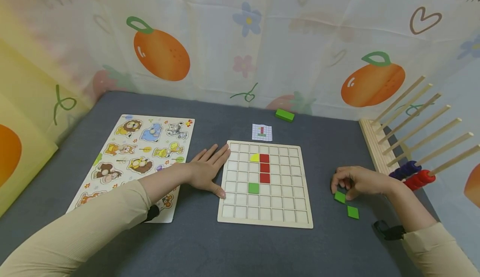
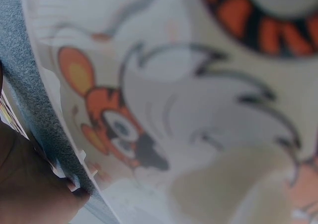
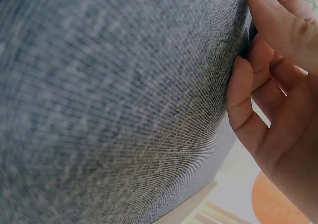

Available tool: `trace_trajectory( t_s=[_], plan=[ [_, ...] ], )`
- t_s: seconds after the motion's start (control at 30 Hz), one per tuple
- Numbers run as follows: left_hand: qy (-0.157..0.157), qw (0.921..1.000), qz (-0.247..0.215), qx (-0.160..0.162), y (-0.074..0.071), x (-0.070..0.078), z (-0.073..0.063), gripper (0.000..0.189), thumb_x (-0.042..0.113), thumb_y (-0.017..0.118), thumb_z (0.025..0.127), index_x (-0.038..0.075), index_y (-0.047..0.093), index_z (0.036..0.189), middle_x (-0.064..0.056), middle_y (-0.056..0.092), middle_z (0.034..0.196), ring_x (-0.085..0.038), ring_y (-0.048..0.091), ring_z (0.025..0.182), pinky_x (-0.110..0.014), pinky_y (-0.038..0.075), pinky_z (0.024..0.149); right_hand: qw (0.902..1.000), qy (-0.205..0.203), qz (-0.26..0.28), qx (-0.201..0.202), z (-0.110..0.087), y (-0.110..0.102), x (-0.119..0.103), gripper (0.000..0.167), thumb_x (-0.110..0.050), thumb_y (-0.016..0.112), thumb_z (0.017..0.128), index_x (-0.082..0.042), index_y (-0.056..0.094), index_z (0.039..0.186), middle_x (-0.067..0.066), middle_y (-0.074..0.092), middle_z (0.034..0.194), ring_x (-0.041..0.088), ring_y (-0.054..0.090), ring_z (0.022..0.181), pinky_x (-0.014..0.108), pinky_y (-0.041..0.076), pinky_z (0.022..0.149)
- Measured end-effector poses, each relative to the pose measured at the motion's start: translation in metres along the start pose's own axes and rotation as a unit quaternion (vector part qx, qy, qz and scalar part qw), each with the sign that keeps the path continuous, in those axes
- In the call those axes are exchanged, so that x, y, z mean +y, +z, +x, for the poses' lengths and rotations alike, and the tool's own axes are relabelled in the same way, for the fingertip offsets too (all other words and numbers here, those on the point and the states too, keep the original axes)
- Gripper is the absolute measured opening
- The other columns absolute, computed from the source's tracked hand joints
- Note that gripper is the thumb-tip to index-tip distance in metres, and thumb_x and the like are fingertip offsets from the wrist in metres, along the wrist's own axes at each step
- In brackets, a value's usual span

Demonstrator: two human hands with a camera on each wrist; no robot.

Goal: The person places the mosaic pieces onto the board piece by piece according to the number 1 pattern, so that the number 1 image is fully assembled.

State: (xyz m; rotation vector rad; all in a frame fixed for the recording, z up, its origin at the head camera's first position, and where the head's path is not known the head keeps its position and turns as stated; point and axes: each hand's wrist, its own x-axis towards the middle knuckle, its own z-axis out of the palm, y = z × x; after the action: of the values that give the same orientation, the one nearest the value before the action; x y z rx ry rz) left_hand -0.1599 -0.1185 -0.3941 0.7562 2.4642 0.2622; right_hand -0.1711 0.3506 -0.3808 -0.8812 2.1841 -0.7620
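In the head view, the pale wooden grid board (image 1: 265, 224) holds a yellow quarter-round tile (image 1: 255, 157), a column of red square tiles (image 1: 264, 168) and one green square tile (image 1: 253, 188). My left hand (image 1: 205, 169) lies with fingers straight along the board's left edge, its thumb and fingertips at the rim. To the right of the board, my right hand (image 1: 361, 181) pinches a loose green tile (image 1: 339, 197) between thumb and fingers, low over the dark tabletop. Another green tile (image 1: 353, 212) lies just nearer to me. In the right wrist view, the fingers (image 3: 241, 92) curl close to the cloth.
A small printed pattern card (image 1: 261, 132) lies behind the board, with a green block (image 1: 285, 115) beyond it. On the left is an animal puzzle board (image 1: 150, 160), partly under my left forearm. A wooden peg rack (image 1: 378, 150) with blue and red beads stands at the right.
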Motion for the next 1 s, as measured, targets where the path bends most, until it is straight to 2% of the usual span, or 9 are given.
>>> trace_trajectory(
  t_s=[0.3,0.47,0.57,0.77,1.0],
  plan=[
    [0.001,1.0000,-0.003,0.001,0.000,0.000,0.000,0.123,0.068,0.067,0.078,0.010,-0.005,0.160,-0.008,-0.014,0.169,-0.037,-0.010,0.156,-0.058,0.002,0.125,0.9994,0.033,0.009,0.002,0.001,-0.002,0.001,0.018,-0.016,0.071,0.091,-0.016,0.061,0.106,0.004,0.053,0.086,0.012,0.049,0.074,0.026,0.042,0.061],
    [0.002,1.0000,-0.002,0.000,0.000,0.000,0.000,0.123,0.068,0.067,0.079,0.011,-0.005,0.160,-0.007,-0.015,0.168,-0.037,-0.011,0.156,-0.058,0.001,0.125,0.9990,0.040,0.018,0.012,0.003,-0.003,0.001,0.017,-0.014,0.068,0.093,-0.010,0.058,0.107,0.004,0.056,0.089,0.009,0.053,0.076,0.026,0.046,0.064],
    [0.001,1.0000,-0.002,-0.002,-0.001,0.001,-0.001,0.123,0.067,0.067,0.079,0.011,-0.006,0.160,-0.007,-0.015,0.168,-0.037,-0.012,0.156,-0.058,0.001,0.126,0.9981,0.056,0.014,0.024,0.005,-0.003,-0.002,0.018,-0.013,0.068,0.092,-0.008,0.058,0.106,0.003,0.057,0.089,0.006,0.053,0.074,0.025,0.047,0.064],
    [0.002,1.0000,-0.001,-0.003,-0.002,0.001,-0.001,0.123,0.067,0.067,0.079,0.011,-0.005,0.160,-0.008,-0.015,0.168,-0.037,-0.012,0.156,-0.058,0.001,0.126,0.9938,0.094,-0.028,0.054,0.009,-0.005,-0.010,0.021,-0.015,0.071,0.087,-0.010,0.060,0.103,0.000,0.063,0.088,0.001,0.053,0.072,0.022,0.045,0.063],
    [0.001,1.0000,-0.001,-0.002,-0.001,0.000,0.000,0.123,0.068,0.067,0.078,0.011,-0.005,0.160,-0.007,-0.014,0.168,-0.037,-0.011,0.156,-0.058,0.001,0.126,0.9910,0.102,-0.050,0.071,0.018,-0.003,-0.018,0.020,-0.014,0.073,0.082,-0.012,0.062,0.099,-0.002,0.065,0.086,0.001,0.054,0.071,0.021,0.045,0.063]
  ],
)
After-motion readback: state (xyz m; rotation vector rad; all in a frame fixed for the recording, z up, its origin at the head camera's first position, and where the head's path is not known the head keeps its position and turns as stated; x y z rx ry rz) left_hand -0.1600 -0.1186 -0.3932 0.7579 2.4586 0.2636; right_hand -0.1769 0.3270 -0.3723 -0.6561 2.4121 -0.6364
